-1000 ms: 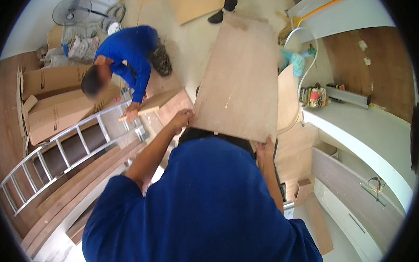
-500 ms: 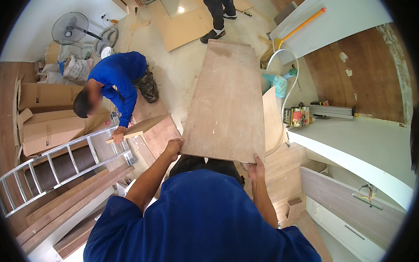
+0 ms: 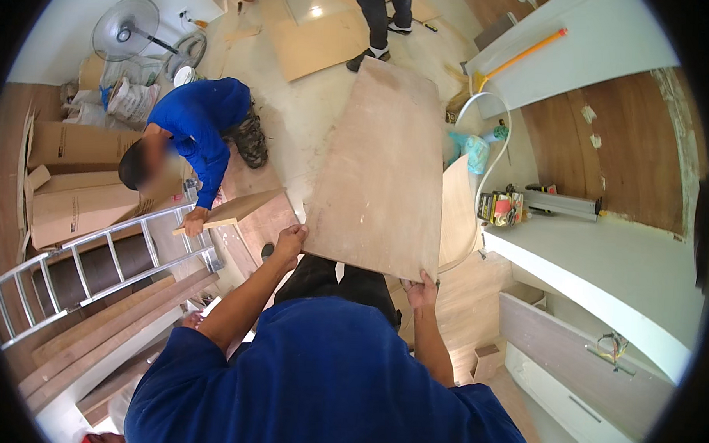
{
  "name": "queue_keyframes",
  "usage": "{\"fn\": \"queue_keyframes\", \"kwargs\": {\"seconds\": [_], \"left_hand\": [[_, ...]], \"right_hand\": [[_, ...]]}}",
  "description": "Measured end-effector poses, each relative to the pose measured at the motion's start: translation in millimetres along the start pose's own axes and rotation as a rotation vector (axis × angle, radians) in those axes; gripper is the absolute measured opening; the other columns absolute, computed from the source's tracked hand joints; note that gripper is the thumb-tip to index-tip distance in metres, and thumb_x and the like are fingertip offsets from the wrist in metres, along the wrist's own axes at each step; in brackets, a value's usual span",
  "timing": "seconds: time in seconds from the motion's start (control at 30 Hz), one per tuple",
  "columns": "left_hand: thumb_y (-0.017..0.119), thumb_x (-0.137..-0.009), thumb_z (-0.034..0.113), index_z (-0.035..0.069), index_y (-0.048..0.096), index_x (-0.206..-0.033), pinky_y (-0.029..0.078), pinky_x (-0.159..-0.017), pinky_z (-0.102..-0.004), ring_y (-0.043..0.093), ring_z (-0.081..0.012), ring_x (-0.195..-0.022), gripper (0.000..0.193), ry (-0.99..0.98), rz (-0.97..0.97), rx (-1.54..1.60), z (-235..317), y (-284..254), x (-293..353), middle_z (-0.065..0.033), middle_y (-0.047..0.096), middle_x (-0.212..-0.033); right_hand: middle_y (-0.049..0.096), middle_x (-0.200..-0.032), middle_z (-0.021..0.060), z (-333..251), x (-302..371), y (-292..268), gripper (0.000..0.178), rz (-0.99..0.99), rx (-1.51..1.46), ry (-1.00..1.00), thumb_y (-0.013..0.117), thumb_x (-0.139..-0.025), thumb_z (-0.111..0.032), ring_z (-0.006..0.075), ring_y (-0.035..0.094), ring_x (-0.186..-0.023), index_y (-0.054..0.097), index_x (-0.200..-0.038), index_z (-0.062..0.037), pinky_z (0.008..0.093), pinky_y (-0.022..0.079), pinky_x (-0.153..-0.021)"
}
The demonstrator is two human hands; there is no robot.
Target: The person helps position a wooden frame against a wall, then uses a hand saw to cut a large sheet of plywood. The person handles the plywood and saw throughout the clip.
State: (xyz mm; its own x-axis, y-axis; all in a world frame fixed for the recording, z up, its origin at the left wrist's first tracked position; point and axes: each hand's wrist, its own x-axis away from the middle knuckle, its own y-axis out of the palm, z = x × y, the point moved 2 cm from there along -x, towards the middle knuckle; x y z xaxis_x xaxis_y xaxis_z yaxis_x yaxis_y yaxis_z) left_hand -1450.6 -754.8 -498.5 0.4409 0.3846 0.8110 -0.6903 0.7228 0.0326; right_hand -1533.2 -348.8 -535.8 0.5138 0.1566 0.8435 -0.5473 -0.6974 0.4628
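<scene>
A large brownish plywood panel (image 3: 376, 167) stretches away from my body, its near edge tilted down to the right. My left hand (image 3: 292, 243) grips the panel's near left corner, fingers mostly under the edge. At the near right corner my right hand (image 3: 421, 289) is closed on the same panel, thumb on top. To the left, a person in a blue shirt (image 3: 202, 111) bends over with one hand on a smaller board (image 3: 242, 210).
An aluminium ladder (image 3: 111, 260) and long planks (image 3: 105, 322) lie at left beside cardboard boxes (image 3: 81, 212) and a fan (image 3: 125, 29). Another person's legs (image 3: 375, 23) stand beyond the panel. On the right are a white counter (image 3: 603, 261) and a curved thin sheet (image 3: 456, 213).
The panel has turned slightly, its near right corner coming closer to my body. Both hands keep their hold and have shifted a little left. The bent person still holds the smaller board.
</scene>
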Motion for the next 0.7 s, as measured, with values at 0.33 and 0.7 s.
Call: {"fn": "queue_keyframes", "kwargs": {"seconds": [0.33, 0.7], "left_hand": [[0.069, -0.089, 0.017, 0.001, 0.068, -0.101, 0.056, -0.072, -0.0467, 0.068, -0.0270, -0.086, 0.019, -0.066, 0.069, 0.015, -16.9, -47.7, -25.2, -0.0095, 0.068, -0.095], [0.070, -0.084, 0.026, 0.008, 0.074, -0.094, 0.047, -0.043, -0.0335, 0.059, -0.0165, -0.053, 0.021, 0.317, 0.164, 0.013, -167.5, -72.7, -78.8, -0.0025, 0.066, -0.073]], "right_hand": [[0.051, -0.147, 0.0219, 31.8, 36.8, 39.1, 0.050, 0.041, 0.002, 0.180, 0.060, -0.101, -0.016, 0.0370, 0.048, -0.137, 0.045, -0.145, 0.0035, 0.0509, 0.045, -0.115], [0.060, -0.132, 0.0203, -3.7, 2.4, 15.7, 0.055, -0.113, 0.198, 0.530, 0.067, -0.099, -0.039, 0.0329, 0.059, -0.121, 0.053, -0.138, -0.0023, 0.0463, 0.051, -0.104]]}}
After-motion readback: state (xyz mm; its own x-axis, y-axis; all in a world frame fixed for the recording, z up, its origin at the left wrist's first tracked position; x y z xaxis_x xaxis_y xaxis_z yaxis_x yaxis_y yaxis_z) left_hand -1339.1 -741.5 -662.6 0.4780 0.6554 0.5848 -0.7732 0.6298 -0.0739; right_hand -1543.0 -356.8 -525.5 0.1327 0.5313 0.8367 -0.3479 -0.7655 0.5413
